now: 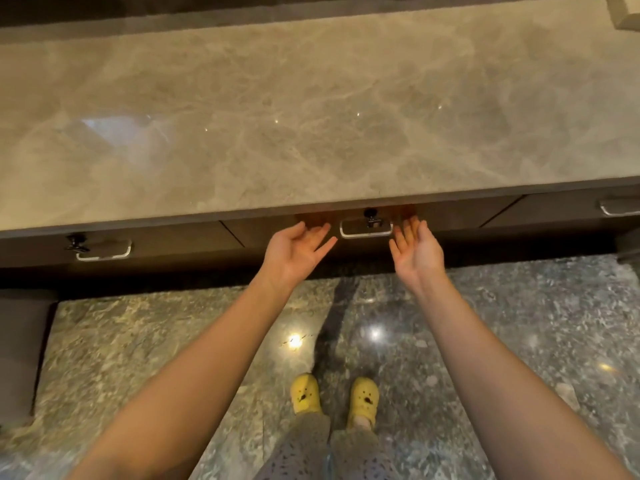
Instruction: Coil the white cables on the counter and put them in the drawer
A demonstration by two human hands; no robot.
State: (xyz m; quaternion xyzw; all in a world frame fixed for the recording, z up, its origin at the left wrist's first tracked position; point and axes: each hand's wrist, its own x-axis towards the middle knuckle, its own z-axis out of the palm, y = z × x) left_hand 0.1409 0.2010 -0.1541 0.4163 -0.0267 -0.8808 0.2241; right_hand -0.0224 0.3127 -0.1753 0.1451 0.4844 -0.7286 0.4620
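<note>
A dark brown drawer front (450,216) sits shut under the edge of the grey marble counter (311,116). A silver handle (366,232) with a small black key above it marks its middle. My left hand (296,251) reaches toward the drawer front just left of the handle, fingers straight and palm turned up. My right hand (417,247) does the same just right of the handle. Both hands hold nothing. No white cable shows anywhere on the counter.
A second drawer with a silver handle (104,252) lies to the left, and a third handle (620,206) shows at the right edge. Polished speckled stone floor (173,341) spreads below. My feet in yellow clogs (334,396) stand back from the cabinet.
</note>
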